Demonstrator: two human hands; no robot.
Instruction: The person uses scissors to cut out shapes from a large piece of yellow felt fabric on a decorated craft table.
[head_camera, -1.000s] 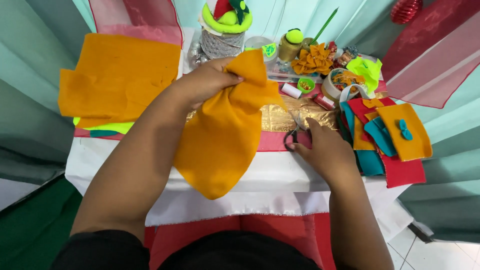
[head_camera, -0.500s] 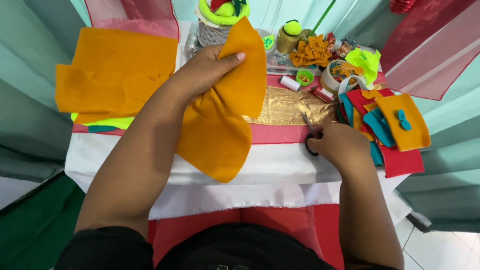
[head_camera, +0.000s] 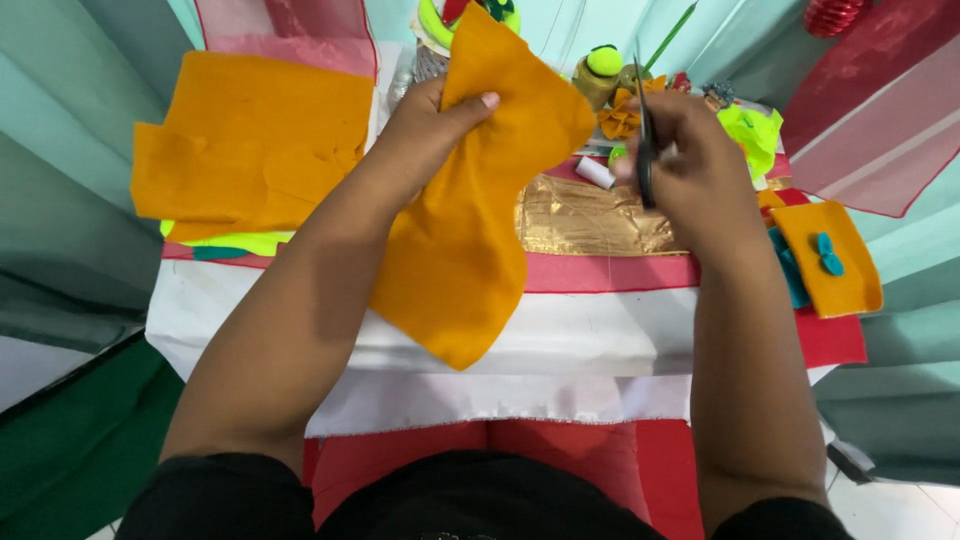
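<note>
The left hand (head_camera: 425, 135) pinches an orange felt piece (head_camera: 470, 220) near its top, holding it up above the table (head_camera: 560, 340) so it hangs over the gold fabric (head_camera: 590, 215). The right hand (head_camera: 690, 165) grips scissors (head_camera: 645, 140), blades pointing up, just beside the felt's right edge.

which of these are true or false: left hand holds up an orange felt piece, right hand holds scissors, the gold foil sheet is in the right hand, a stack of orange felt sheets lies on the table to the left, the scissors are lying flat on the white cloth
1. The left hand holds up an orange felt piece. True.
2. The right hand holds dark metal scissors. True.
3. The gold foil sheet is in the right hand. False: it lies on the table, under the hands.
4. A stack of orange felt sheets lies on the table to the left. True.
5. The scissors lie flat on the white cloth. False: they are raised, blades pointing up.
</note>
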